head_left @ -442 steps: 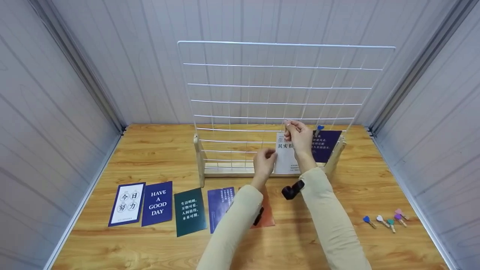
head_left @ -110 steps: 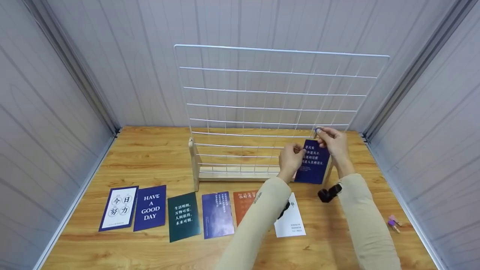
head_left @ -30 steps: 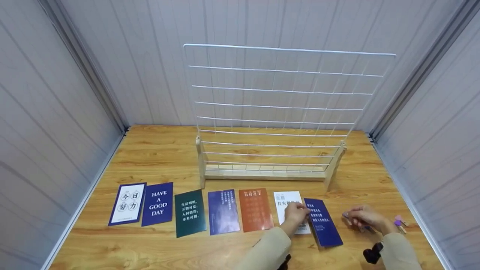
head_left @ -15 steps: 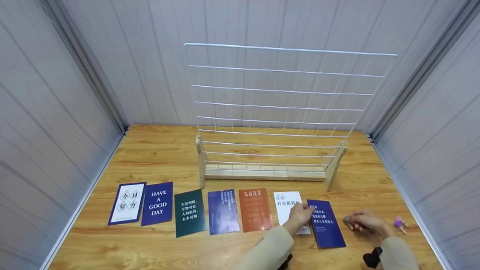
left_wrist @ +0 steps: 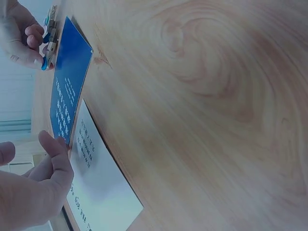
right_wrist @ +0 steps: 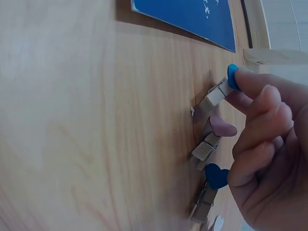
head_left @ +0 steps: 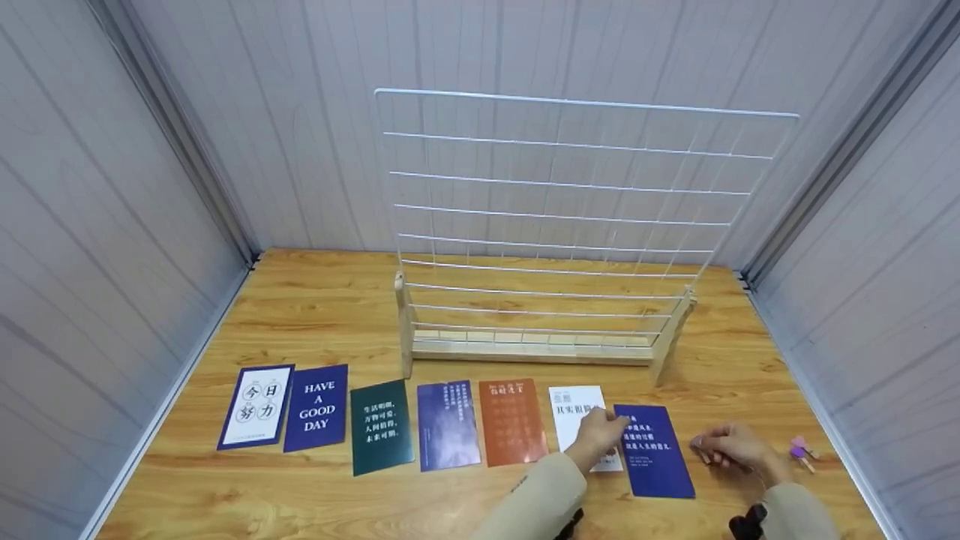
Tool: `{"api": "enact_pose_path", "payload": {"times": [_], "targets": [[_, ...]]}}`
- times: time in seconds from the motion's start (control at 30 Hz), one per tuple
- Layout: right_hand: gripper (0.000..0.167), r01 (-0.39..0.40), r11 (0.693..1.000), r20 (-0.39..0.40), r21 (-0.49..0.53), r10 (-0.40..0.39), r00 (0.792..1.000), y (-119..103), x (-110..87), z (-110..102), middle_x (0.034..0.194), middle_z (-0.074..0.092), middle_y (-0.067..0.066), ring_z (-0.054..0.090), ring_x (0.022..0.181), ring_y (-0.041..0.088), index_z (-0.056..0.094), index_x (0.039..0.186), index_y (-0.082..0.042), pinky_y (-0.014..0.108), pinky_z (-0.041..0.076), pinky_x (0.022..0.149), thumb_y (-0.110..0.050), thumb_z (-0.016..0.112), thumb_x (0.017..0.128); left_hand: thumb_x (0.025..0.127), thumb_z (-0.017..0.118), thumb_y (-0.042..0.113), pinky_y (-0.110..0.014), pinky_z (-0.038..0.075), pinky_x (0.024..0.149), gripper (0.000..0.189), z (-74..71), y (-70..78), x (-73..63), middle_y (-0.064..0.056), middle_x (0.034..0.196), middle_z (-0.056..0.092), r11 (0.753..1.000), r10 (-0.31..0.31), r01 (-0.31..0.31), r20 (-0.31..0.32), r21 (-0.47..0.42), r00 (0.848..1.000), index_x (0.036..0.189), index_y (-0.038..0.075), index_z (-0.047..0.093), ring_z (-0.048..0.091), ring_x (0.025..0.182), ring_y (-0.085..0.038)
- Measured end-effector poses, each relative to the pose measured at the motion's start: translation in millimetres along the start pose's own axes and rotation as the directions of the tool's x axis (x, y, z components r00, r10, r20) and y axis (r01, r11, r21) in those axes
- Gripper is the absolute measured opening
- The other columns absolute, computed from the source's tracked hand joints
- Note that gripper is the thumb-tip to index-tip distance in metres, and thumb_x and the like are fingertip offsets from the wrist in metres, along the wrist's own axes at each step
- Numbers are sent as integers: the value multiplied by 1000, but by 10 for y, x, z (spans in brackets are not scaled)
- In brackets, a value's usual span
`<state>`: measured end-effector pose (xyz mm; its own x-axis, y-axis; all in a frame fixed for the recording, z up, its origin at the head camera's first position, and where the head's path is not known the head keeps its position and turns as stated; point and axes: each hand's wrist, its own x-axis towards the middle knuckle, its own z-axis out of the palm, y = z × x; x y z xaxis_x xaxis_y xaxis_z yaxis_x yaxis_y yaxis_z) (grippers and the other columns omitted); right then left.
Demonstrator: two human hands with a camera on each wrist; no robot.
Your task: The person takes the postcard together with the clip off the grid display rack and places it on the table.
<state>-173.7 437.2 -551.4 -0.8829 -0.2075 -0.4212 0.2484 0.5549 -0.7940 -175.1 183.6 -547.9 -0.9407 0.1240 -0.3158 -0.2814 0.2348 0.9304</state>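
Observation:
My left hand (head_left: 598, 436) has its fingers at the upper left edge of a navy card (head_left: 658, 454) lying on the table. The left wrist view shows its thumb apart from the fingers. Partly under that hand lies a white card (left_wrist: 103, 178). My right hand (right_wrist: 269, 139), right of the navy card, pinches a small wooden clothespin (right_wrist: 216, 95) by its blue heart end, low over the table. Close by its curled fingers are a clothespin with a mauve heart (right_wrist: 222, 127) and another with a dark blue heart (right_wrist: 217, 176).
Behind the cards stands a white wire grid rack (head_left: 570, 187) on a wooden base (head_left: 532, 350). Leftward lie an orange card (head_left: 514, 421), a purple card (head_left: 448, 425), a green card (head_left: 382, 427) and others. Pink and purple heart clothespins (head_left: 801, 450) lie far right.
Since 3.7 s ago, the navy card has come off the rack onto the table; the white card came off earlier. In the last second the navy card has shifted slightly right and straightened.

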Motion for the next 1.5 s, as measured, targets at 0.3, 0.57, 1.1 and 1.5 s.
{"api": "enact_pose_path", "payload": {"times": [0.3,0.57,1.1,1.5], "targets": [[22,-20,997,-68,-78,14,998,-59,-1,33,54,53,-1,44,43,4,65,88,4,17,34,39,-17,59,84,82,57,18,-26,43,53,20,-161,42,80,-3,67,55,994,88,-86,-27,64,996,92,1,63,49,57,-12],[20,-55,992,-108,-116,42,993,-70,-6,41,54,53,0,45,44,6,64,86,2,19,34,40,-17,60,83,82,55,14,-25,47,58,20,-444,186,118,-5,76,61,987,161,-161,-10,-3,987,93,0,64,56,68,-15],[35,70,997,-48,13,-69,996,-90,-90,-48,59,55,6,52,48,11,52,103,19,21,38,41,-13,52,88,87,52,12,-29,47,63,21,-1390,398,78,-9,86,62,952,291,-291,-13,-93,957,100,-1,62,57,81,-22],[48,139,989,-319,-57,-150,936,-375,-260,-199,68,57,9,55,58,18,46,113,18,27,47,51,-22,54,89,89,52,15,-30,45,77,22,-2313,292,-170,-9,94,62,768,587,-564,20,305,810,101,-1,61,57,88,-20]]}}
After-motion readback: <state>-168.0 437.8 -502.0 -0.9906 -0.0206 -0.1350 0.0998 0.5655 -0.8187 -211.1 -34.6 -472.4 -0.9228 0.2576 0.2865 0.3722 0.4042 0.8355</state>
